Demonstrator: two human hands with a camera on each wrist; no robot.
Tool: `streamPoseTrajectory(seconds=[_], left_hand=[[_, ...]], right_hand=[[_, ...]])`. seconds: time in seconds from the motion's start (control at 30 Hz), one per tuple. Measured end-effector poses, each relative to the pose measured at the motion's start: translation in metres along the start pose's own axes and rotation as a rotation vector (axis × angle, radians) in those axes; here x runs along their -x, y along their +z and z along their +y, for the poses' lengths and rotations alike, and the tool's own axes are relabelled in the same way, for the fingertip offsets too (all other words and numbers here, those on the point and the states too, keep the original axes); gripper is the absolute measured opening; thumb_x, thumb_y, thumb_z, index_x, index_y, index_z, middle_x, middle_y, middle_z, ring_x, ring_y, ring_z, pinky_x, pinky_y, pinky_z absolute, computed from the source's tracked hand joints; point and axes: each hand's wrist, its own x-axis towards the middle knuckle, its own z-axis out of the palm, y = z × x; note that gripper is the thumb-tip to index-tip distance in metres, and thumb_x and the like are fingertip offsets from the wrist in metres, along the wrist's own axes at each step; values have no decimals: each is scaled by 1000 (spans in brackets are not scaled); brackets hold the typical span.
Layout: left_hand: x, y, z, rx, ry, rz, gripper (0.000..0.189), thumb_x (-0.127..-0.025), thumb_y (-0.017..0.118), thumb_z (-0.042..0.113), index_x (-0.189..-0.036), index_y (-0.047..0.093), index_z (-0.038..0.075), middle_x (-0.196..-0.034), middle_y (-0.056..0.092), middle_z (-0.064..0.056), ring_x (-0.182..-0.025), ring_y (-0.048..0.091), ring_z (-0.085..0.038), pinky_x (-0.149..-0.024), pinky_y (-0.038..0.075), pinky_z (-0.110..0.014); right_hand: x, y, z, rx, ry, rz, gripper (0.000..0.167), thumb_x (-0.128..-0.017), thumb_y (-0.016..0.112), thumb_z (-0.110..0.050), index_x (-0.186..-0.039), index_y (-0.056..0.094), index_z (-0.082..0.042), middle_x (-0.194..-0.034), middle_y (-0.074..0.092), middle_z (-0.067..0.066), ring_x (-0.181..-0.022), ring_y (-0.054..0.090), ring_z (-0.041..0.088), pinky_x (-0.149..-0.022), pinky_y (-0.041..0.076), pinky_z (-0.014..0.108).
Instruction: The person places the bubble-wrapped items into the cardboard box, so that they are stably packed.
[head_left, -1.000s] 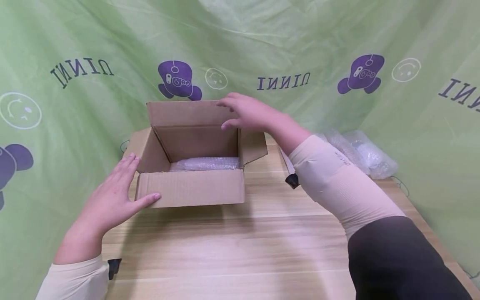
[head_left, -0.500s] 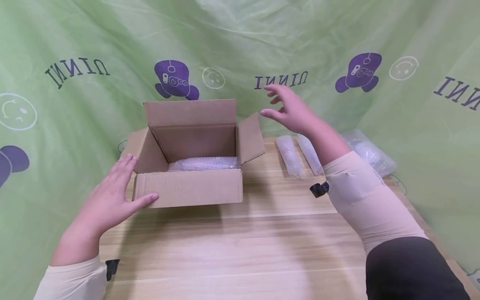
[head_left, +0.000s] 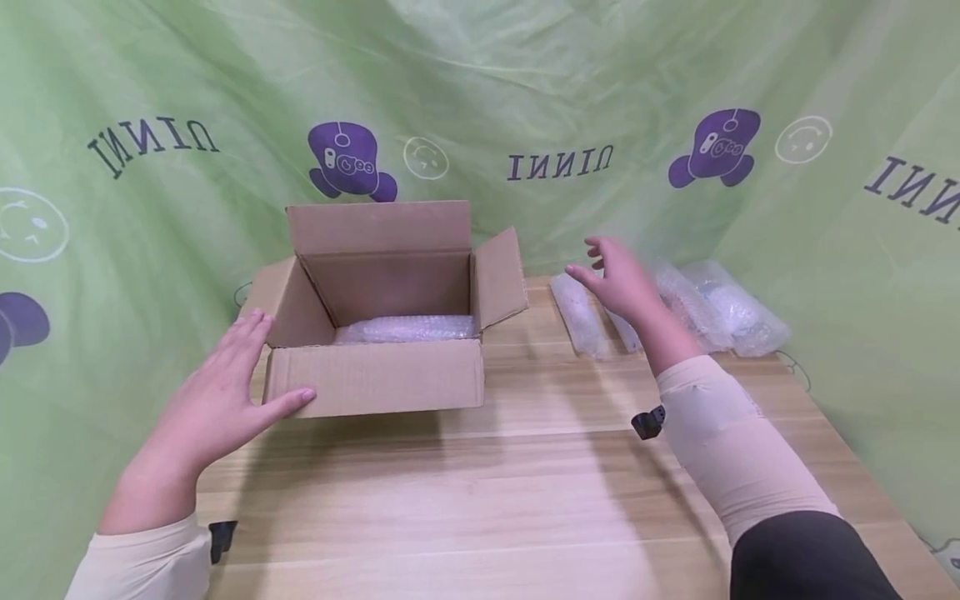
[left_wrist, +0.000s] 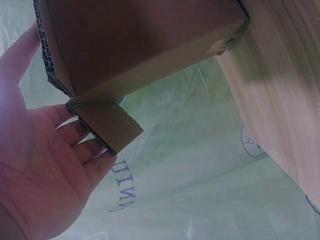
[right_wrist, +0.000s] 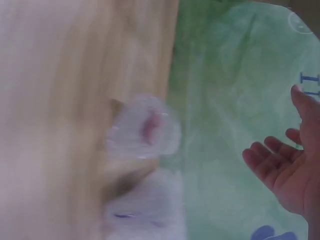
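An open cardboard box (head_left: 375, 375) stands on the table with its flaps spread outward. Inside it lies a bubble-wrapped pack (head_left: 412, 327). My left hand (head_left: 217, 392) rests at the box's near left corner, thumb on the front flap and fingers against the left side flap (left_wrist: 107, 125). Fairly straight fingers show in the left wrist view. My right hand (head_left: 622, 279) hovers, empty and loosely bent, above a second slim wrapped roll (head_left: 624, 333), which it partly hides. Just left of that lies another slim bubble-wrapped roll (head_left: 577, 317). What the wraps contain is unclear.
Two larger bubble-wrapped packs (head_left: 750, 312) lie at the table's back right, beyond the right forearm. The wooden table (head_left: 450, 483) ends at a green printed curtain (head_left: 480, 75) at the back and sides. The right wrist view blurs the wrapped packs.
My right hand has moved from the box's back flap out to the right, then down over the wrapped rolls, uncovering the right flap. The left hand stays at the box corner.
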Motion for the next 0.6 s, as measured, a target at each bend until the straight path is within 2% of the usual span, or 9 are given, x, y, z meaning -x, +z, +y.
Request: streamPoseTrajectory(seconds=[0.23, 0.47, 0.6], left_hand=[[0, 2, -1, 2, 0, -1, 108, -84, 68, 60, -159, 5, 15, -166, 3, -5, -153, 6, -31, -122, 11, -55], [-1, 3, -2, 2, 2, 0, 108, -83, 68, 60, -159, 6, 15, -166, 4, -5, -153, 7, -31, -122, 12, -55], [-1, 3, -2, 4, -3, 1, 108, -83, 69, 60, -159, 6, 15, -166, 4, -5, -153, 6, -30, -121, 13, -56]], right_hand=[[10, 26, 24, 46, 90, -30, 81, -94, 59, -52, -152, 29, -5, -148, 43, 23, -130, 48, 42, -105, 40, 58], [18, 44, 41, 156, 176, -102, 89, -94, 56, -55, -153, 23, 2, -152, 33, 30, -139, 33, 48, -114, 29, 59], [20, 52, 46, 166, 210, -123, 93, -92, 60, -53, -154, 19, 3, -152, 30, 32, -138, 32, 51, -114, 28, 60]])
